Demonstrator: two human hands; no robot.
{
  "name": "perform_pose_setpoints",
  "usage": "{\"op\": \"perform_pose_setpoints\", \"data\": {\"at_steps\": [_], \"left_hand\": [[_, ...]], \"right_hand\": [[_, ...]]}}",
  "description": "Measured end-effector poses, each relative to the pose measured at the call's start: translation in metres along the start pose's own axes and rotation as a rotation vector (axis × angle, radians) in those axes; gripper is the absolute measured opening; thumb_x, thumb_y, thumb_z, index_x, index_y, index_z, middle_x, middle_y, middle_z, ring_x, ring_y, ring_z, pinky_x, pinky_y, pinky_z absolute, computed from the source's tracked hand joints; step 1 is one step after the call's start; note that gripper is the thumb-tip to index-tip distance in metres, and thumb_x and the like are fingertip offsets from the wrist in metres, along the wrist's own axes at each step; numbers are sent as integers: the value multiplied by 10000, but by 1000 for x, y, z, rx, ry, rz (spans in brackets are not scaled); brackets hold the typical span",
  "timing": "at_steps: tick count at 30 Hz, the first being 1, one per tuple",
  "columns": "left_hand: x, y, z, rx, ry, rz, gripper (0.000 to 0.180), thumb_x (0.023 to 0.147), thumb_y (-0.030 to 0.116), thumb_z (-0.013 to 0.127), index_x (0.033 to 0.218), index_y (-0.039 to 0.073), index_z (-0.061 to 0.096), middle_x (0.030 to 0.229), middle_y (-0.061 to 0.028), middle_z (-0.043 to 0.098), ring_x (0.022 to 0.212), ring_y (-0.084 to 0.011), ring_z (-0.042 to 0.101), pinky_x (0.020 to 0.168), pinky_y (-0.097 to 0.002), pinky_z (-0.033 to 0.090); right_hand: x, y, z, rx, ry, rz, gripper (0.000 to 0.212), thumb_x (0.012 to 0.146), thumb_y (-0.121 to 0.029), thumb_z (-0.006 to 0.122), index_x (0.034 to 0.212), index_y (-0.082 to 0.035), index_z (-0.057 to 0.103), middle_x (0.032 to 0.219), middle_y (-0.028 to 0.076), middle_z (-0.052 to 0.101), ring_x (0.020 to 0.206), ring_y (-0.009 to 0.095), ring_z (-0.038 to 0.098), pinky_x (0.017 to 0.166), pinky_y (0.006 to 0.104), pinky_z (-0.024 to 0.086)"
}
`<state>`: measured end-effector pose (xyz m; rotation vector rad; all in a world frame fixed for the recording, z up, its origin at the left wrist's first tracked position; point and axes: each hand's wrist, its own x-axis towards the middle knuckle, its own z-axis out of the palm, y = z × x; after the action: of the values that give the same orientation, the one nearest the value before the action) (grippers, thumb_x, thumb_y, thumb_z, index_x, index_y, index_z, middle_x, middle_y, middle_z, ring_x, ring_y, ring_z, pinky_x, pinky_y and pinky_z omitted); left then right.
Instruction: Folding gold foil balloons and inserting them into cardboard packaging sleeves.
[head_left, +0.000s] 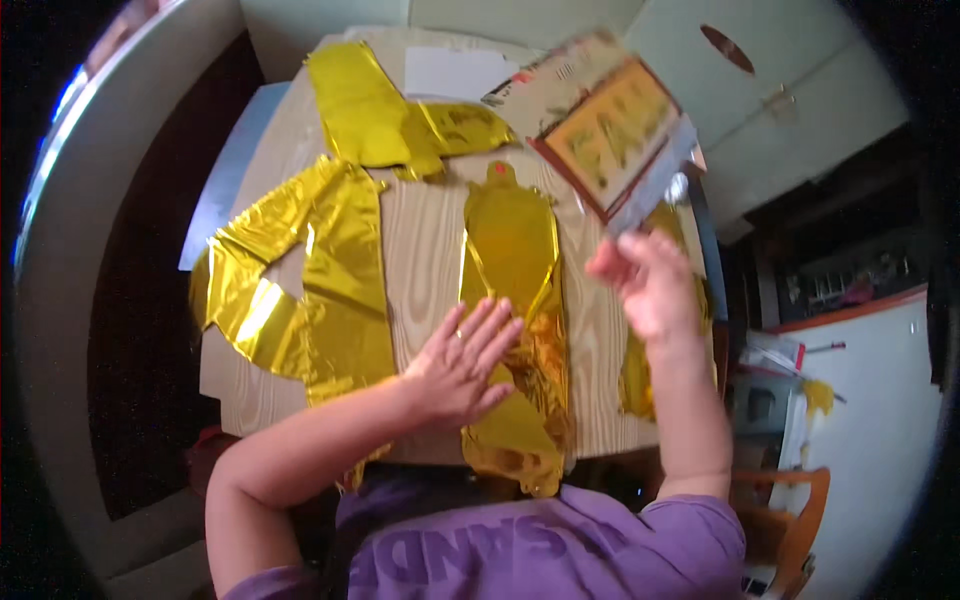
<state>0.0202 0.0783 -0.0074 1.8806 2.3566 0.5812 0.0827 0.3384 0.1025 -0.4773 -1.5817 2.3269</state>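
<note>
My left hand (465, 365) lies flat, fingers stretched, on the middle of a flat gold foil balloon (510, 225) with a red mark at its top tab. In my right hand (652, 285), raised over the table's right side, a printed packet (610, 125) is pinched by its lower corner. The packet is slightly blurred and shows gold shapes in a brown-edged panel. To the left lies a creased, angular gold foil balloon (345, 290). Another gold foil balloon (365, 110) is spread at the far left. Under my right forearm, one more gold foil piece (636, 370) is partly hidden.
The foil lies on a pale wood-grain table (425, 230). A white sheet (455, 72) rests at its far edge. Light cabinets (790, 95) stand behind on the right, and a wooden chair (815, 510) is at the lower right. A blue surface (225, 180) borders the table's left.
</note>
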Motion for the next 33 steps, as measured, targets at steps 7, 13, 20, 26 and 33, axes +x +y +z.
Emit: {"op": "perform_pose_setpoints", "data": {"at_steps": [7,13,20,26,33], "left_hand": [[-22,-12,-6,-831,198,-150,658,961,157,510,1567,52,274,1613,-252,275,1520,-390,237,1248,-477,171],[-45,2,-61,-596,272,-245,498,910,102,495,1404,47,520,1570,-214,365,1467,-387,340,1217,-461,243],[-81,25,-56,76,343,-155,616,846,163,654,1429,53,487,1525,-239,391,1392,-454,401,1156,-565,331],[-82,75,-31,-118,9,148,772,807,389,750,1458,78,474,1441,-194,496,1362,-387,453,1170,-548,318],[-62,42,-39,-36,-63,103,716,800,391,768,1413,99,542,1420,-162,540,1366,-364,474,1178,-513,330]], "right_hand": [[-184,97,43,420,51,378,169,968,-102,610,1055,32,667,949,184,745,792,255,754,751,389,652],[-201,107,75,275,-101,612,388,1023,-234,573,1255,76,595,1010,211,744,762,244,748,736,347,627],[-250,56,-6,-911,-557,-36,300,843,-178,816,1067,-28,686,796,81,681,586,128,635,559,273,519],[-234,112,-41,-1789,-161,-907,381,854,-180,723,1212,-93,623,1260,86,548,1147,272,544,953,432,462],[-229,144,-37,-1564,-90,-1177,198,877,-176,662,1059,-103,694,1075,37,647,985,211,609,894,398,467]]}}
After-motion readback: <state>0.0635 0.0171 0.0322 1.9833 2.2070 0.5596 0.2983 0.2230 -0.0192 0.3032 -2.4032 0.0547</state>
